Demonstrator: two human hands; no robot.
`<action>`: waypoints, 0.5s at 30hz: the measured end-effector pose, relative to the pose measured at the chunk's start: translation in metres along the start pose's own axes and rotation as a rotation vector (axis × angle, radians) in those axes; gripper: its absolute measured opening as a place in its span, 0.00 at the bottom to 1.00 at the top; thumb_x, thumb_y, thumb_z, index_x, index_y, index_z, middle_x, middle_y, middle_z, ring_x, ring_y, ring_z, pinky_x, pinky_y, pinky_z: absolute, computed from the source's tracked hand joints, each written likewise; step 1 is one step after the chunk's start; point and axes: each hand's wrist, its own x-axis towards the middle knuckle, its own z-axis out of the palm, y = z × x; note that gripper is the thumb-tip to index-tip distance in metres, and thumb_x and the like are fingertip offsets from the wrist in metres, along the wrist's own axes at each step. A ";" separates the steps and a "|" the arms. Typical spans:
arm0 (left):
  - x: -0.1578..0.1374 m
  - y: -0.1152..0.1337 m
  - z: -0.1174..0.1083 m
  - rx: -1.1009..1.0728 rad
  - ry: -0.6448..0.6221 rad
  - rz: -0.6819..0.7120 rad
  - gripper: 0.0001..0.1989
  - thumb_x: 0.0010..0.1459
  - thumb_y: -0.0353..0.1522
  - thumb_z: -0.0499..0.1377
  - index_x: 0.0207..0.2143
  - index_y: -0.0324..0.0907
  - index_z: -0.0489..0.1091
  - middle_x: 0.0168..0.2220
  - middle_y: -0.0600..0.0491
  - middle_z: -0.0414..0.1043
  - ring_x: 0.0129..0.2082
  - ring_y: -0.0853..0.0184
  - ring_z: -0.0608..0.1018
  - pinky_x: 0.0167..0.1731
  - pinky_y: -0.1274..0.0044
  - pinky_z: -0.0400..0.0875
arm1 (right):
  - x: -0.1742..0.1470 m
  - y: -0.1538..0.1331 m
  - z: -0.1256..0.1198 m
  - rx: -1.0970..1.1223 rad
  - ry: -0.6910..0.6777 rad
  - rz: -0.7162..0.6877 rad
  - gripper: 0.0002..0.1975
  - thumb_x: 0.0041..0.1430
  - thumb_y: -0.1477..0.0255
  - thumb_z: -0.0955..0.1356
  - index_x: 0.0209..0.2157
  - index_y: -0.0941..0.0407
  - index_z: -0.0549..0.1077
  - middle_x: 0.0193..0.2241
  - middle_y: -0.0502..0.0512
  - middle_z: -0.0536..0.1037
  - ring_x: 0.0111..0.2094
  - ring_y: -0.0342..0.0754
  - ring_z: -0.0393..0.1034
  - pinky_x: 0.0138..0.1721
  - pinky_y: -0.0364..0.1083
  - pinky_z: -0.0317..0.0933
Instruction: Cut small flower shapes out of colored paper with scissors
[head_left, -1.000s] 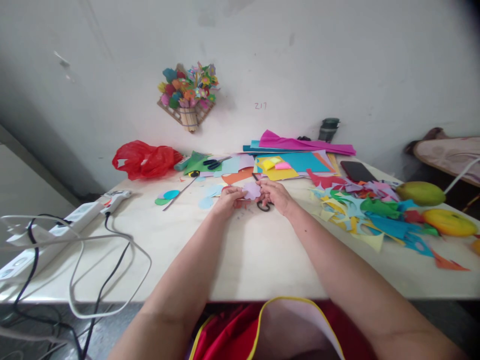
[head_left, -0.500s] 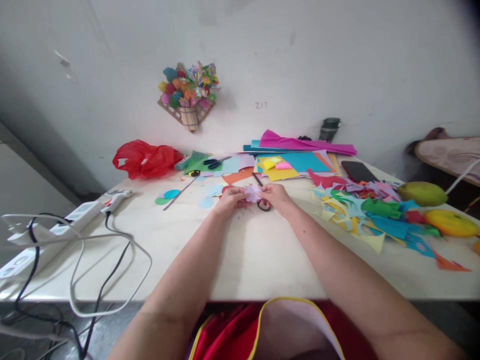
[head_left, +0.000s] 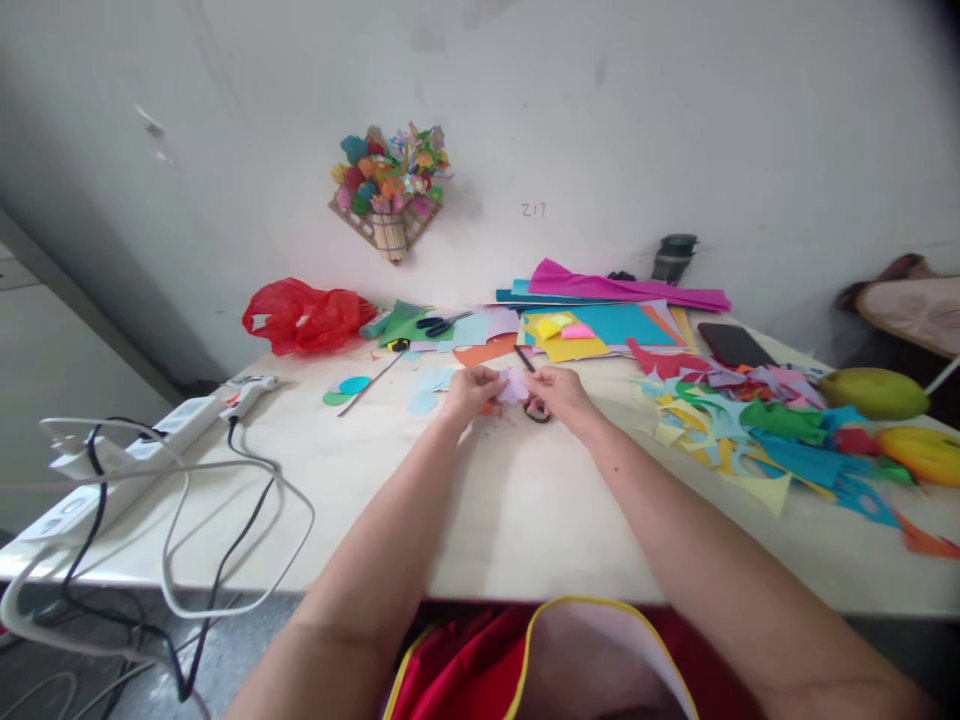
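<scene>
1. The purple paper flower (head_left: 514, 385) is held up over the middle of the table (head_left: 525, 520), between the person's two hands.
2. The left hand (head_left: 474, 388) pinches the flower's left edge, thumb and fingers closed on the paper. The right hand (head_left: 561, 392) has its fingertips closed on the opposite edge.
3. Black scissors (head_left: 536, 419) show by the right hand, one blade pointing away and a handle loop below the fingers. Whether that hand bears them or they rest on the table cannot be told.
4. As for what is done, the flower's outline already looks cut, with rounded petals. Its centre seems plain, though it is too small to be sure.
5. Other shapes also appear cut: a blue disc (head_left: 355, 385) overlapping a green disc (head_left: 336, 398) on the left, and a pale blue piece (head_left: 422, 402) near the left hand.
6. The large heap of scraps (head_left: 787, 422) on the right suggests that much cutting is behind the person.
7. As for what is left, a blue sheet (head_left: 637, 325), a yellow sheet (head_left: 570, 348) and rolled magenta paper (head_left: 600, 285) lie at the back, apparently unused stock. The flower is not yet set down.
</scene>
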 end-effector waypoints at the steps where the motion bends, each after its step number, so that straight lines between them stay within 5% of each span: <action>1: 0.001 0.003 -0.005 0.010 0.012 0.016 0.18 0.34 0.38 0.71 0.23 0.38 0.69 0.17 0.57 0.68 0.17 0.72 0.71 0.22 0.79 0.68 | 0.000 0.001 0.000 0.006 -0.006 -0.004 0.07 0.53 0.72 0.69 0.24 0.58 0.70 0.17 0.48 0.74 0.14 0.38 0.66 0.12 0.35 0.49; 9: 0.007 0.024 -0.073 0.158 0.215 0.141 0.18 0.40 0.44 0.65 0.24 0.37 0.70 0.19 0.56 0.66 0.19 0.73 0.69 0.23 0.79 0.67 | 0.003 0.004 -0.002 -0.046 0.022 0.024 0.08 0.55 0.71 0.67 0.25 0.59 0.71 0.17 0.49 0.74 0.14 0.38 0.64 0.13 0.36 0.49; 15: 0.008 0.024 -0.105 0.650 0.410 0.021 0.13 0.49 0.40 0.58 0.22 0.39 0.70 0.19 0.54 0.67 0.23 0.68 0.71 0.25 0.77 0.64 | 0.004 0.006 -0.003 -0.118 0.037 0.007 0.08 0.55 0.70 0.67 0.25 0.59 0.71 0.18 0.50 0.75 0.15 0.39 0.65 0.15 0.37 0.52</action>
